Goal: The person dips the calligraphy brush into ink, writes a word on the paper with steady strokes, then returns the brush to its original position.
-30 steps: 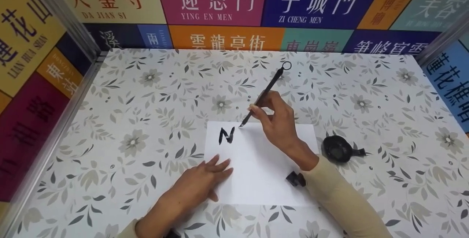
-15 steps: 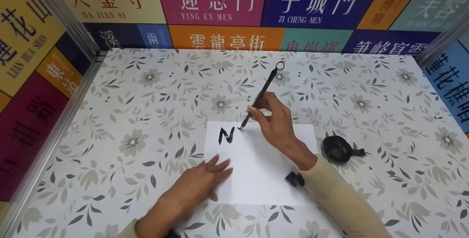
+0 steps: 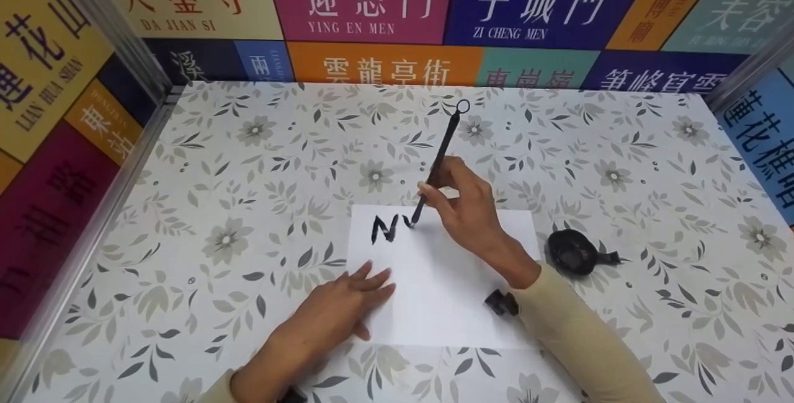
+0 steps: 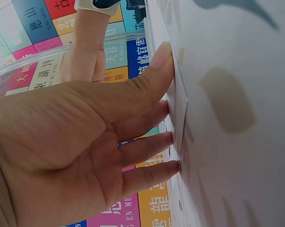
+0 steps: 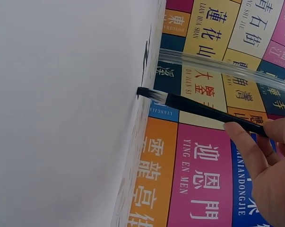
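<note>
My right hand point(image 3: 468, 208) pinches a black writing brush point(image 3: 441, 146) with a ring at its top end. In the right wrist view the dark bristles of the brush point(image 5: 151, 94) touch the paper. On the white sheet of paper point(image 3: 446, 291) stands a black inked N point(image 3: 384, 229), with a short fresh stroke point(image 3: 407, 222) to its right at the brush tip. My left hand point(image 3: 335, 310) rests on the paper's left edge, fingers spread. The left wrist view shows its thumb and fingertips point(image 4: 168, 137) pressing down on the sheet.
A small black ink dish point(image 3: 570, 252) with a short handle stands right of the paper, near my right forearm. A black object point(image 3: 501, 302) sits at my right wrist. The flower-patterned tabletop point(image 3: 298, 161) meets colourful lettered panels point(image 3: 366, 0) behind and at both sides.
The brush tip has moved slightly down and right, leaving a short black stroke beside the N. The brush handle has swung left, more upright. My left hand stays where it was.
</note>
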Available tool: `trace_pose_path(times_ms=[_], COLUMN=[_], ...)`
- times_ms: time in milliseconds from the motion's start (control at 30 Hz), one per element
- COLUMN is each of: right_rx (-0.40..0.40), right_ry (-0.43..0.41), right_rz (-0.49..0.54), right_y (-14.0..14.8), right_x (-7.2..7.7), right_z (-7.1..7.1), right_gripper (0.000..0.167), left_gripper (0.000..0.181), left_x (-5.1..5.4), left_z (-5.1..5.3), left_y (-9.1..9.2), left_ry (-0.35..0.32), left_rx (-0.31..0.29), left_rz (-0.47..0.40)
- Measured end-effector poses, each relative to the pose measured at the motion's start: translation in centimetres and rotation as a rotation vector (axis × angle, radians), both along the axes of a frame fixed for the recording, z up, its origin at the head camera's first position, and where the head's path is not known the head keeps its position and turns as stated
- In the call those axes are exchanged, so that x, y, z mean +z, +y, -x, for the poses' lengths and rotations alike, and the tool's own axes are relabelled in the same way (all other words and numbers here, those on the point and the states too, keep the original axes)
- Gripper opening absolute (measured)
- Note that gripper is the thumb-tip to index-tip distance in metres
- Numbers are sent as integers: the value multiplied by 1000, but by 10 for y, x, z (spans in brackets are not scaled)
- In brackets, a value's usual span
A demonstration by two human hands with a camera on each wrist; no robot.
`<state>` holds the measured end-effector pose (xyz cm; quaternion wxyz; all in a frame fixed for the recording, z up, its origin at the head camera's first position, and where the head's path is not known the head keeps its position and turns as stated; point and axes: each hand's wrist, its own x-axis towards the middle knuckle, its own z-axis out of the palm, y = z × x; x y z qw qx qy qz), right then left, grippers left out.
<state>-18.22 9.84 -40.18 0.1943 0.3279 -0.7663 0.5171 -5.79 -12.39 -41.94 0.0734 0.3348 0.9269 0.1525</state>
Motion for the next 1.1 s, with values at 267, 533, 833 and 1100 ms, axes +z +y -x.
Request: trace_pose_path(times_ms=[267,533,833,1100], right_rx=[35,46,65,65], right_ry=[-37,-64,-58,-46], right_rz=[-20,-38,-71,-92], right_y=[2,1,3,5], right_x=[4,9,11,12], right_z=[-2,-6,-7,-6], right_gripper=[25,24,24,22], left_gripper=[74,74,74,75], left_x=[1,2,1,1], left_z=[1,1,1,1], left_y=[0,1,0,1], left_ry=[-25,-42,-51,-46], left_rx=[6,16,13,14], left_rz=[6,-3,-24,-14])
